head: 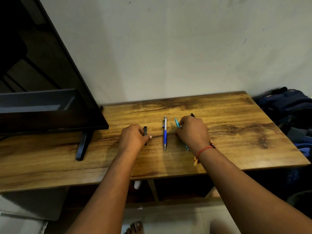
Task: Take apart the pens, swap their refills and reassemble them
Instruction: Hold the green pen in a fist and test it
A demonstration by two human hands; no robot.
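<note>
A blue and silver pen (165, 132) lies untouched on the wooden table (236, 132), tip toward me, between my hands. My left hand (133, 137) curls its fingers around a black pen (145, 130), of which only the top end and a bit of the lower part show. My right hand (192, 130) lies over a turquoise pen (177, 123) and pinches it near its upper end; the pen's tip sticks out by my wrist. The tip of another dark pen (192, 115) pokes out beyond my right hand's fingers.
A black TV (42, 81) on a stand foot (81, 146) takes up the table's left part. A wall runs behind the table. Dark blue bags (290, 108) are piled off the right edge. A shelf lies under the tabletop.
</note>
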